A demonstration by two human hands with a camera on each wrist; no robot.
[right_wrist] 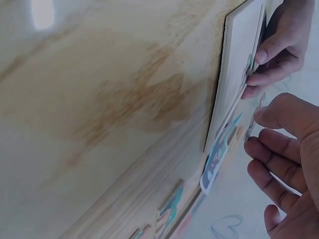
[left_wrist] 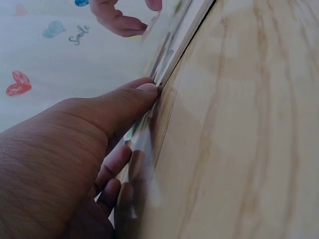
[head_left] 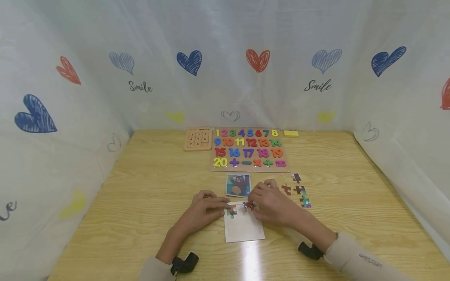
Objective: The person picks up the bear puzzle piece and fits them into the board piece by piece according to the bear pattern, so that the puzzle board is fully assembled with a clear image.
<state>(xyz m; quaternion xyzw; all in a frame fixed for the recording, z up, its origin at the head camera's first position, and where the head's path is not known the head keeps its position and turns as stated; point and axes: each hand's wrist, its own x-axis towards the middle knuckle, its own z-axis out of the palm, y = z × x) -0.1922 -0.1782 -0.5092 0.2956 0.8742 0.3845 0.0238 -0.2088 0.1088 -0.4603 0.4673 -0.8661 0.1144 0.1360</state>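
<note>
My left hand (head_left: 205,208) rests at the left edge of a white puzzle tray (head_left: 244,230), its thumb at the rim and fingertips on a green and orange jigsaw piece (head_left: 231,211) in the upper left corner. In the left wrist view, the thumb (left_wrist: 134,102) lies nearly straight along the tray's edge. Over the tray's upper right, my right hand (head_left: 274,205) pinches a dark reddish jigsaw piece (head_left: 248,205) between thumb and fingers. That piece (right_wrist: 255,117) appears edge-on in the right wrist view. A bear picture card (head_left: 238,185) lies just behind the tray.
Several loose jigsaw pieces (head_left: 300,190) lie to the right of my right hand. Behind the card are a colourful number board (head_left: 249,167), a wooden number slide puzzle (head_left: 188,145) and a yellow block (head_left: 291,134). A white curtain (head_left: 225,93) borders the table.
</note>
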